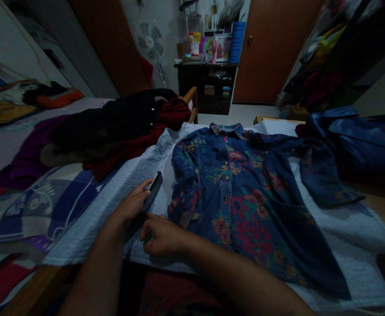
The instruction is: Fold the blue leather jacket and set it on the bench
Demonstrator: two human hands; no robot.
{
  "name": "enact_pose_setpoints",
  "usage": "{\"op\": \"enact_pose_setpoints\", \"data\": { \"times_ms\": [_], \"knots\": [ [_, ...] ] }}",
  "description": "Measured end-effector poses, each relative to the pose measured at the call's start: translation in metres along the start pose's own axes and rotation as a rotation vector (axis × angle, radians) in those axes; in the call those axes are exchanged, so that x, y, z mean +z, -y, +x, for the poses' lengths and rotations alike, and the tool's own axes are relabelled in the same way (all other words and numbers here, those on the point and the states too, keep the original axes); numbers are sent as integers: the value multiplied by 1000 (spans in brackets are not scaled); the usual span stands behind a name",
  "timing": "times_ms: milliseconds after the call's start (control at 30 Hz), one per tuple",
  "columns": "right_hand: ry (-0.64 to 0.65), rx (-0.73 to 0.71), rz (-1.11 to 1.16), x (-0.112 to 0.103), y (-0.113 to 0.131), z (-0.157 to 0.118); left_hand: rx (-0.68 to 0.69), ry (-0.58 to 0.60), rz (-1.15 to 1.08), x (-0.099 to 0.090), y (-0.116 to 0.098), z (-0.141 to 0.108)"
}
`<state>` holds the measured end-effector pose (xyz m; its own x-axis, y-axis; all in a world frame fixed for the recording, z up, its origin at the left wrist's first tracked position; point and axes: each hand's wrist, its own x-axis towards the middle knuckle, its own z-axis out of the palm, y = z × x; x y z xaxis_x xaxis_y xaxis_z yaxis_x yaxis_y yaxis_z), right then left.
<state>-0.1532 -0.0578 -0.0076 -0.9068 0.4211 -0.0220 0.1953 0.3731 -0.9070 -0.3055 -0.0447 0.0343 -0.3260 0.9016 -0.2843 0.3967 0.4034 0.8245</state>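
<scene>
A dark blue denim shirt with red and yellow flowers lies front up on a white quilted cloth, its collar at the far end. Left of the shirt, my left hand is closed round a dark, flat, phone-like object with a pale edge, held tilted over the cloth. My right hand is beside it, near the shirt's lower left side. Its index finger reaches toward the near end of the object, and the other fingers are curled with nothing visible in them.
Dark and red garments are heaped on the left, beside a blue and white patterned cloth. Shiny blue clothing lies at the right. Farther back stand a fan and a dark cabinet with items on top.
</scene>
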Motion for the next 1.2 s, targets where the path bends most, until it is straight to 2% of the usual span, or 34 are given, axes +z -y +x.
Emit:
{"op": "enact_pose_setpoints", "data": {
  "times_ms": [200,400,633,833,1200],
  "knots": [
    [0,31,24,-3,6,-6,41,-18,-5,-1,5,4],
    [-6,32,46,-3,9,-8,-20,0,-9,-1,3,2],
    [-27,-8,47,-1,8,-6,-25,4,-49,0,4,1],
    [-20,32,26,3,6,-4,-30,-39,-13,1,0,-1],
    [-29,-2,-85,10,1,1,-10,-52,21,2,-10,-5]
  ]
}}
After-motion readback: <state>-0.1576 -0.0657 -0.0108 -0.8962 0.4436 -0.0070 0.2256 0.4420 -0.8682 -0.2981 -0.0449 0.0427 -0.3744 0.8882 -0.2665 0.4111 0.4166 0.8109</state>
